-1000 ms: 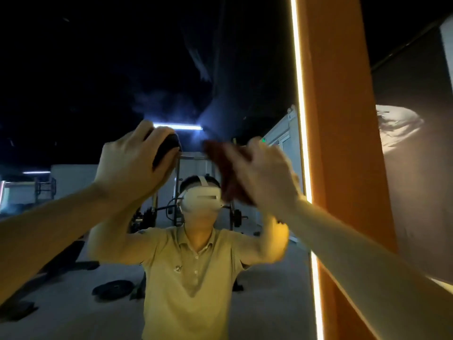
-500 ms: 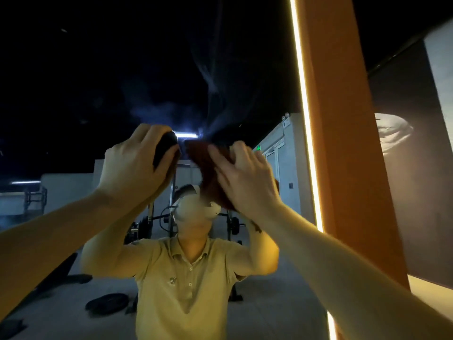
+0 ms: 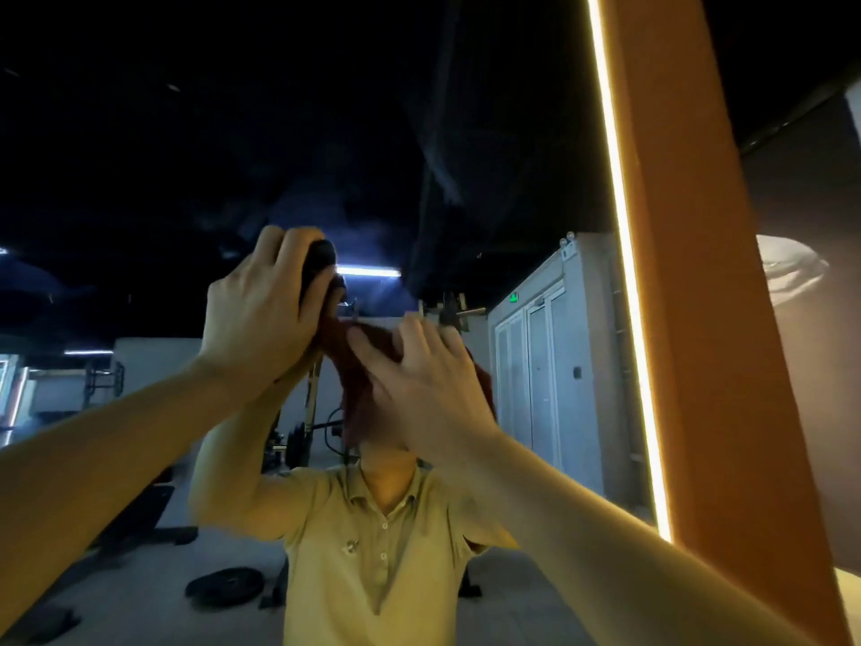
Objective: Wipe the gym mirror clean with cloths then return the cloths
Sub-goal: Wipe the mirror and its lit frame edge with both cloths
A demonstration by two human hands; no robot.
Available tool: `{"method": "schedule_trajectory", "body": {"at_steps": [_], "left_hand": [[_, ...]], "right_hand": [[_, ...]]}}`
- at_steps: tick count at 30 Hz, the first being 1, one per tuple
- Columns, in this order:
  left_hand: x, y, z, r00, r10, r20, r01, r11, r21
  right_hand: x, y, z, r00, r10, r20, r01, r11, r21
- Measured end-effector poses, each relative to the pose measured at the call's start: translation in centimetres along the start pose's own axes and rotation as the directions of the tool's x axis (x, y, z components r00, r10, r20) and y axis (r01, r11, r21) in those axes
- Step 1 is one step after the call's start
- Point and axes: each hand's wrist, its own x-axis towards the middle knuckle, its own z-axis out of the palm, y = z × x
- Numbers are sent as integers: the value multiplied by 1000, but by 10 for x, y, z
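left hand [image 3: 261, 328], centre-left of frame, is gripping a dark cloth [image 3: 320, 258]. its fingers are curling round it, and the cloth is bunching against the mirror [image 3: 186, 132]. right hand [image 3: 419, 394], just beside and a little lower, is pressing a reddish-brown cloth [image 3: 347, 389] onto the glass. its fingers are lying straight and slightly spread, pinching nothing. the two cloths are meeting at centre frame; touching or just apart, cannot tell.

step in hand, as judged: wiping the head-height band of the glass.
- doing it well is meaning keeping the right palm flat so the whole cloth is bearing, and overlapping the passes.
- opening out the dark wad is looking useful, so more of it is touching.
- hazy streaks are showing in the dark upper centre; smear or reflection, cannot tell. if smear, the reach is needing to go higher.

edges and room:
- a lit strip [image 3: 624, 296] is running down the right of frame, seemingly marking the mirror's edge, with an orange panel [image 3: 699, 319] just beyond.
- the right hand is working near the strip but apart from it.
- plenty of glass is stretching left and above both hands for sweeping.
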Motion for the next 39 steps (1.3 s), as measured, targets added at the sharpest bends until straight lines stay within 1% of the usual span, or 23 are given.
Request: {"method": "schedule_trajectory", "body": {"at_steps": [1,2,5,8,9,10,12,14,15,17,18,19,21,23,25,26,27,29,31,32,34,36,39], "left_hand": [[-1,-2,3,1000,-13,-1,13,1000,0],[-2,-3,6,1000,1,1,-1,1000,8],[-9,-6,9,999,52,6,-52,999,12],[-10,-11,6,1000,-3,-17,1,996,-89],[-10,-12,5,999,-33,-27,30,991,-132],[-11,-12,5,998,-55,-38,48,983,-176],[-11,-11,2,995,-81,-65,62,967,-249],[-9,-10,-1,995,-87,-56,69,959,-274],[-9,-10,-2,996,-80,-41,66,962,-265],[-11,-11,-2,998,-55,-17,50,974,-221],[-11,-11,-2,999,-38,-10,35,978,-204],[-11,-11,-2,1000,-20,-2,20,981,-194],[-12,-11,-2,1000,-7,-5,6,983,-182],[-13,-10,-1,1000,-14,-14,12,981,-191],[-11,-10,0,999,-38,-22,32,975,-220],[-10,-10,-1,997,-68,-34,57,967,-250],[-8,-10,-3,992,-119,-46,101,953,-287],[-3,-14,-8,977,-205,-57,174,923,-343],[-3,-20,-14,979,-202,-42,177,928,-329],[-6,-23,-16,981,-190,-29,170,931,-322],[-12,-27,-18,983,-184,-13,170,930,-325],[-21,-27,-18,980,-201,-11,186,924,-335],[-27,-26,-18,980,-197,-11,183,926,-329]], "right_hand": [[-6,19,-6,996,-84,22,84,996,-8],[-7,42,-12,997,-76,15,76,997,-24],[13,118,-32,963,252,-95,-264,954,-144],[42,134,-29,772,595,-224,-628,768,-125],[52,115,-21,713,661,-235,-693,716,-86],[58,87,-11,695,683,-225,-709,703,-56],[57,18,10,796,580,-174,-589,808,-3],[34,-35,20,939,334,-84,-333,943,29],[18,-48,22,982,186,-32,-184,981,54],[-5,-36,13,997,-65,28,63,995,75],[-4,-16,6,994,-107,26,105,992,68],[3,5,0,999,-53,-7,53,997,57],[29,54,-13,980,188,-59,-188,982,4],[60,89,-18,895,432,-109,-441,895,-73],[78,65,-11,789,595,-156,-606,795,-35],[75,38,-5,778,607,-162,-614,789,4],[65,5,2,829,541,-142,-542,840,39],[31,-47,9,970,241,-31,-238,968,78],[26,-38,7,998,-39,47,36,997,76],[43,-19,5,997,-66,40,65,997,32],[97,19,2,994,101,-50,-103,993,-48],[149,47,4,953,287,-99,-296,951,-94],[162,25,17,891,437,-119,-446,893,-57]]}}
